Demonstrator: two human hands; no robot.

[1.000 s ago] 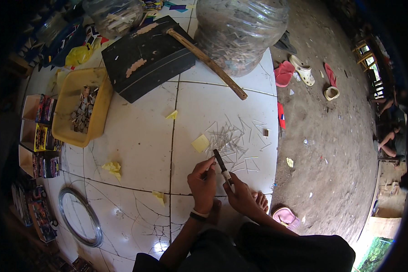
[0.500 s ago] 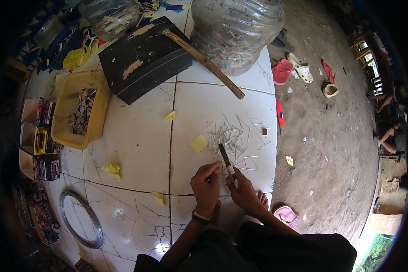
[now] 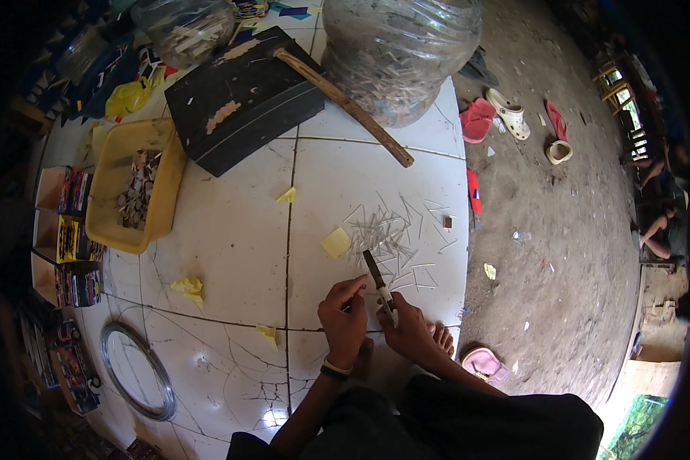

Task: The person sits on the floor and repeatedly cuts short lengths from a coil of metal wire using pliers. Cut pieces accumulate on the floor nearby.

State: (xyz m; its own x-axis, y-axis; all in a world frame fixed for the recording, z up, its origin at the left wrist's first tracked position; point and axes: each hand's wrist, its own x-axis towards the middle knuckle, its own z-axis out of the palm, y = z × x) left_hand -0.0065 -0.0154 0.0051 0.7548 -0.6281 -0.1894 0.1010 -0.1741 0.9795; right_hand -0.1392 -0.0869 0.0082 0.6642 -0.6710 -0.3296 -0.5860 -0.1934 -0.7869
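Observation:
My right hand [image 3: 406, 328] is closed round a narrow hand tool [image 3: 376, 274] with a dark, flat front part and a whitish section near the grip; its exact kind is unclear. The tool points up and slightly left, toward a loose pile of thin, clear short sticks [image 3: 383, 230] on the white tiles. Just left of the tool, my left hand [image 3: 343, 318] is curled with thumb and forefinger together. Whatever lies in that pinch is too small to make out. A dark band with a light strip circles the left wrist. A yellow paper square [image 3: 335, 243] touches the pile's left side.
A wooden-handled hammer [image 3: 345, 103] rests across a black box [image 3: 241, 100]. Beside them stand a big clear plastic container [image 3: 399, 61] and a yellow tub [image 3: 172, 192] of small pieces. A wire coil [image 3: 107, 368] lies at lower left. Sandals [image 3: 485, 366] sit on the dirt floor.
The tool in my right hand has shifted slightly left and down, along with that hand. My left hand has moved a little left, still pinched. The pile looks the same.

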